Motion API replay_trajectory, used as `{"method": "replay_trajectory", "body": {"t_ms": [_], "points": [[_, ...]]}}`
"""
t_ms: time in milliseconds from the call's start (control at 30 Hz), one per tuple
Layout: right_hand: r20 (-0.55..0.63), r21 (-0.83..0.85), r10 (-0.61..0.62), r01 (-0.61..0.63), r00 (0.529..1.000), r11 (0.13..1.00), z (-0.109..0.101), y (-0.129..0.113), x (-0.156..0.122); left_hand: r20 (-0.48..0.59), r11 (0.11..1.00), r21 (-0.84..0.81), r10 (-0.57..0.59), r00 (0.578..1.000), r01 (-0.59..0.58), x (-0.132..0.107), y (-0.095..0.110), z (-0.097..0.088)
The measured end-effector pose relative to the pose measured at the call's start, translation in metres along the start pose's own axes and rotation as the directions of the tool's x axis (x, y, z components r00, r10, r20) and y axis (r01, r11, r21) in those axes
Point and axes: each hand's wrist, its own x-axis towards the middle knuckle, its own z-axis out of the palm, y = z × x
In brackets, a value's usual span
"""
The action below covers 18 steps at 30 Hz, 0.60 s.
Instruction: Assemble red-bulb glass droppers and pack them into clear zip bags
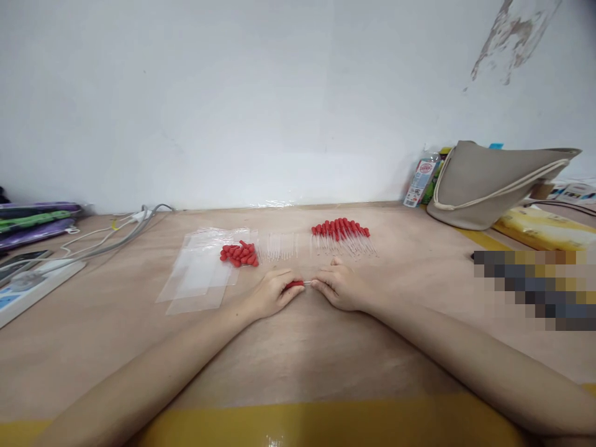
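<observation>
Between the fingers of my left hand (pixel 275 292) is a red rubber dropper bulb (pixel 294 284), its open end facing right. My right hand (pixel 342 285) pinches a thin clear dropper tube (pixel 307 283), which meets the bulb's end; how far it sits inside I cannot tell. Beyond my left hand lies a pile of loose red bulbs (pixel 239 253). Several clear tubes (pixel 282 246) lie side by side to its right. Past my right hand is a row of droppers (pixel 342 231) with red bulbs on their tubes.
Clear plastic bags (pixel 193 273) lie flat at the left. A power strip (pixel 41 285) with cables and purple packages (pixel 40 233) sit farther left. On the right are a grey bag (pixel 488 183), a carton (pixel 419 183) and a yellow pack (pixel 542 230). A wall (pixel 279 112) stands behind.
</observation>
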Motion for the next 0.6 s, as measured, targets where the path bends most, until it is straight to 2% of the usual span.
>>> {"method": "replay_trajectory", "body": {"t_ms": [100, 167, 200, 267, 333, 433, 500, 600], "points": [[0.099, -0.074, -0.023, 0.030, 0.995, 0.997, -0.016, -0.003, 0.003, -0.015, 1.000, -0.015, -0.005, 1.000, 0.004, 0.001, 0.000, -0.001], [0.165, -0.136, 0.009, 0.014, 0.986, 0.991, -0.028, -0.002, 0.005, -0.070, 0.999, -0.026, -0.049, 0.996, 0.047, 0.001, -0.002, -0.001], [0.179, -0.156, 0.054, -0.026, 0.982, 0.987, -0.033, 0.001, 0.006, -0.099, 0.996, -0.030, -0.086, 0.991, 0.084, 0.001, -0.002, 0.000], [0.147, -0.148, 0.213, -0.191, 0.966, 0.970, -0.039, 0.013, 0.011, -0.131, 0.988, -0.028, -0.154, 0.979, 0.151, 0.000, -0.004, 0.001], [0.058, -0.072, 0.423, -0.419, 0.904, 0.905, -0.040, 0.030, 0.018, -0.116, 0.985, -0.019, -0.170, 0.979, 0.169, 0.000, -0.004, 0.002], [-0.036, 0.032, 0.662, -0.662, 0.748, 0.749, -0.031, 0.052, 0.038, -0.075, 0.989, -0.011, -0.151, 0.986, 0.151, 0.000, -0.003, 0.002], [-0.051, 0.030, 0.739, -0.739, 0.671, 0.673, -0.020, 0.061, 0.053, -0.061, 0.989, -0.017, -0.150, 0.987, 0.149, 0.000, -0.002, 0.002], [-0.071, -0.037, 0.783, -0.786, 0.618, 0.617, -0.002, 0.063, 0.074, -0.058, 0.988, -0.024, -0.155, 0.986, 0.153, -0.001, -0.001, 0.001]]}}
